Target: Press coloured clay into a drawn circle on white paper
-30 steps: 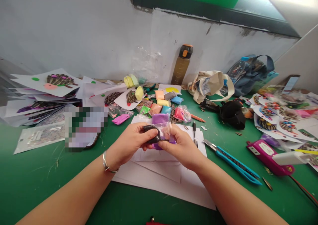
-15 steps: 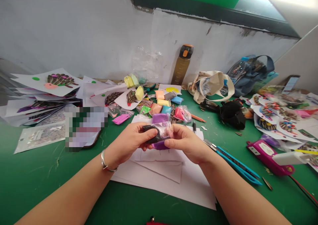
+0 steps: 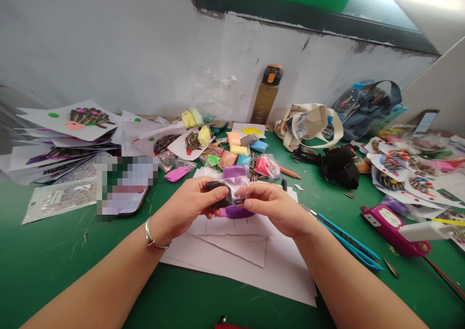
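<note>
Near the middle of the view, my left hand (image 3: 191, 202) grips a black lump (image 3: 220, 196) in a clear plastic wrapper, its thumb pressed on top. My right hand (image 3: 276, 207) pinches the other end of the clear wrapper (image 3: 240, 189) between thumb and fingers. Purple material (image 3: 238, 212) shows just below the packet, and a purple packet (image 3: 234, 172) lies behind it. White paper sheets (image 3: 232, 256) lie under both hands. Beyond the hands are several small colored clay packets, among them a blue one (image 3: 243, 160) and a red one (image 3: 262, 165).
At the left lie stacked pictures (image 3: 36, 120) and a phone (image 3: 134, 193). A bottle (image 3: 267, 94) stands by the wall, with a cloth bag (image 3: 308, 125) to its right. Blue tweezers (image 3: 348, 242) and a magenta glue gun (image 3: 394, 227) lie at the right.
Both hands remain around the wrapped black lump. My left hand has shifted slightly left, and my right hand's fingers have moved a little on the wrapper.
</note>
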`<state>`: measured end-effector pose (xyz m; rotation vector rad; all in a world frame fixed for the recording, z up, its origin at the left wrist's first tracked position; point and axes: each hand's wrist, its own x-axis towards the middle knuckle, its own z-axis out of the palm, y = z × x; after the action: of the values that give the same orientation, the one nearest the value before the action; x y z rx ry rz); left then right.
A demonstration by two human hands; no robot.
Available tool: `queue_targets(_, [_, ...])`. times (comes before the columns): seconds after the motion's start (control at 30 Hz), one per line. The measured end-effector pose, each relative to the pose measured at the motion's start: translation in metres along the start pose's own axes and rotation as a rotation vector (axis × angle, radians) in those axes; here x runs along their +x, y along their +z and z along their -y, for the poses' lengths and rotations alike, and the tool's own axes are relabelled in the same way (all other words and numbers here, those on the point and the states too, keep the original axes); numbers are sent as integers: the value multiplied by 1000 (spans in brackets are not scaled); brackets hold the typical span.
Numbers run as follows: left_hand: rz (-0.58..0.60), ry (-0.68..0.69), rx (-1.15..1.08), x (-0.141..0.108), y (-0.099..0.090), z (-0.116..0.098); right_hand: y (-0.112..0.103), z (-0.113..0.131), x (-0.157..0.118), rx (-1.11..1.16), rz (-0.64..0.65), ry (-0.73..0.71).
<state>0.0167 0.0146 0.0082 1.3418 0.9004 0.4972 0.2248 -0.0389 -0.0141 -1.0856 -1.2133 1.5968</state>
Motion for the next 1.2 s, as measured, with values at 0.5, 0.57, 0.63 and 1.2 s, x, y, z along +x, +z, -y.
queue_targets(0.5, [1,-14,101,1,8,1,17,-7,3,-797,-161,-171])
queue_targets(0.57, [3,-22,100,1,8,1,19,-5,2,-828,-145,-156])
queue_targets(0.63, [4,-27,100,1,8,1,20,-4,1,-835,-137,-142])
queue_targets(1.2, [10,-52,-95,4,-4,4,9,-3,1,7,-9,-60])
